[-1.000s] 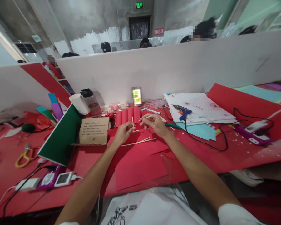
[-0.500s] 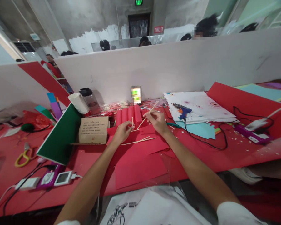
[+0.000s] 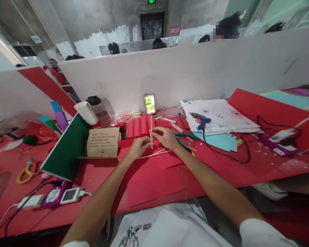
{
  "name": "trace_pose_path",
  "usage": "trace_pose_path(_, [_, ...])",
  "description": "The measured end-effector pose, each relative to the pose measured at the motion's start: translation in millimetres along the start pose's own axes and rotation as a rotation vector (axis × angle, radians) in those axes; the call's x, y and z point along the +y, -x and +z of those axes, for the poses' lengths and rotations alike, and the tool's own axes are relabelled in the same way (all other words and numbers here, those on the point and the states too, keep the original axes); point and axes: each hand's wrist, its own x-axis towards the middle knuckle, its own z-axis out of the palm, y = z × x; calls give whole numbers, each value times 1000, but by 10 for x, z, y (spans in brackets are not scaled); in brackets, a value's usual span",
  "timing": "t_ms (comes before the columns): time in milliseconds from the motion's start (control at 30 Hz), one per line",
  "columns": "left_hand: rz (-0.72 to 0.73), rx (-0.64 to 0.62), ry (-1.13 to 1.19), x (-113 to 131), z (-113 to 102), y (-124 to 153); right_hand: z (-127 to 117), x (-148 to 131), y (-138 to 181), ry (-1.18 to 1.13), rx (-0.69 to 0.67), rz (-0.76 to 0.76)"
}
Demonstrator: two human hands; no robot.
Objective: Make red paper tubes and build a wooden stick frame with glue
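My left hand pinches the lower part of an upright pale wooden stick. My right hand grips the stick's middle from the other side, fingers closed. A shorter stick seems to lie alongside it, mostly hidden by the fingertips. Beneath the hands, loose wooden sticks rest on red paper sheets. Just beyond them is a row of rolled red paper tubes. Green-handled pliers lie beside my right wrist.
A cardboard box and a green board stand on the left, with yellow-handled scissors farther out. On the right, a blue glue gun lies on white sheets, its cord looping over the table. A phone leans against the partition.
My hands have come together. The long stick in my right hand has turned from slanted to upright and now meets the short stick from my left hand.
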Motion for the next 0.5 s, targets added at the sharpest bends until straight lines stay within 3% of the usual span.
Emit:
trace_pose_path(233, [-5,-47,-66,-25,-34,6,33,12,13,-17,23,-12])
trace_pose_path(500, [-10,-77,-68,-38,-41,0,29,17,9,81,-39,-18])
